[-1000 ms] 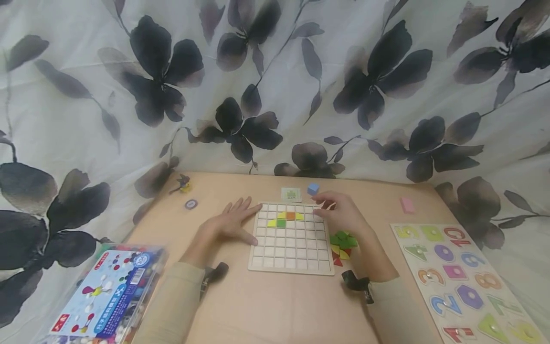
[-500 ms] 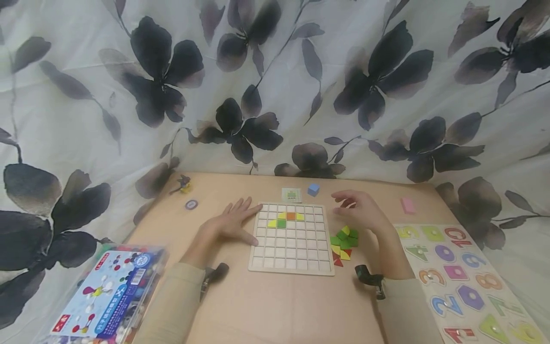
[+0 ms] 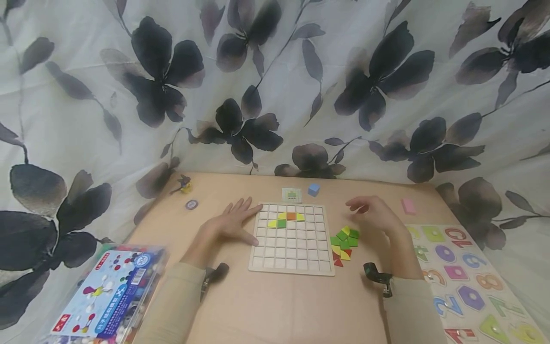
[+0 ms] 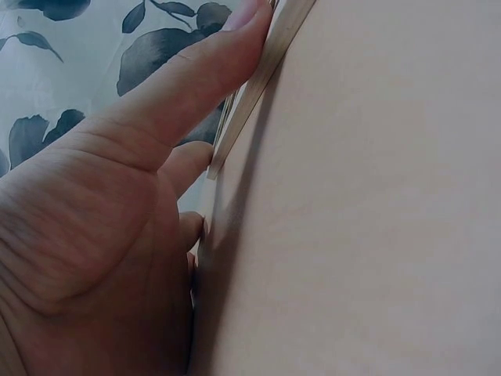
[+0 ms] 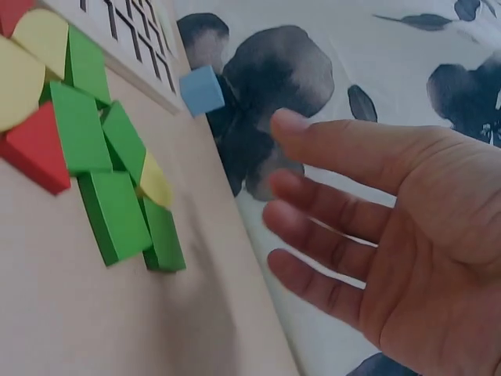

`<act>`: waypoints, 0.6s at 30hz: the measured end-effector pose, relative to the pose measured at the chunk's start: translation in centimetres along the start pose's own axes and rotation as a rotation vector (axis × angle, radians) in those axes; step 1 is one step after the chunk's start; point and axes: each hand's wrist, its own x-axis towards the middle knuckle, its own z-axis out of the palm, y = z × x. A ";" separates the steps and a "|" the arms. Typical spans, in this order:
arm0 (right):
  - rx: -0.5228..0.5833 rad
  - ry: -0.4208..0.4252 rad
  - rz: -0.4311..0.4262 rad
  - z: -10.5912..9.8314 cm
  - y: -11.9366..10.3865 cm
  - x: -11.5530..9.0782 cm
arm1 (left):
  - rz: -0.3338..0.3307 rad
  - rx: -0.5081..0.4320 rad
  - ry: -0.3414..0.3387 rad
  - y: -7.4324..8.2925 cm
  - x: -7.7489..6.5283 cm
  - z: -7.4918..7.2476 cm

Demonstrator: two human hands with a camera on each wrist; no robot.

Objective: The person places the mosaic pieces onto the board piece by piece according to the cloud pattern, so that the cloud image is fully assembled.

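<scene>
A pale wooden grid board (image 3: 292, 260) lies mid-table, holding yellow, green and orange pieces in its upper rows, among them a green square (image 3: 281, 223) and an orange square (image 3: 291, 216). My left hand (image 3: 229, 222) rests spread at the board's left edge; the left wrist view shows its thumb on the wooden rim (image 4: 270, 66). To the right of the board my right hand (image 3: 374, 215) is raised over the table, fingers loosely bent and holding nothing. Below it sits a heap of green blocks (image 5: 113, 215), with yellow pieces and red triangles (image 5: 39, 149) beside them.
A small pattern card (image 3: 291, 195) and a blue cube (image 3: 313, 190) lie behind the board. A pink block (image 3: 407, 206) and a number puzzle board (image 3: 466, 272) are at right. A clear box of molecule parts (image 3: 107, 291) stands at left, near a round disc (image 3: 191, 204) and a small figure (image 3: 185, 184).
My right hand has moved away from the board's upper right corner, out to the right past the heap of pieces. The left hand stays at the board's edge.
</scene>
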 end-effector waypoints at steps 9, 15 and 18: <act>-0.041 -0.164 -0.003 -0.3 1.4 -0.5 | -0.002 0.003 -0.001 0.0 -0.2 -0.1; 0.005 -0.237 0.055 0.0 1.9 -0.6 | -0.001 0.008 -0.004 -0.1 -0.1 -0.1; 0.012 -0.254 0.077 0.2 2.0 -0.6 | -0.003 0.009 -0.006 -0.1 0.0 -0.1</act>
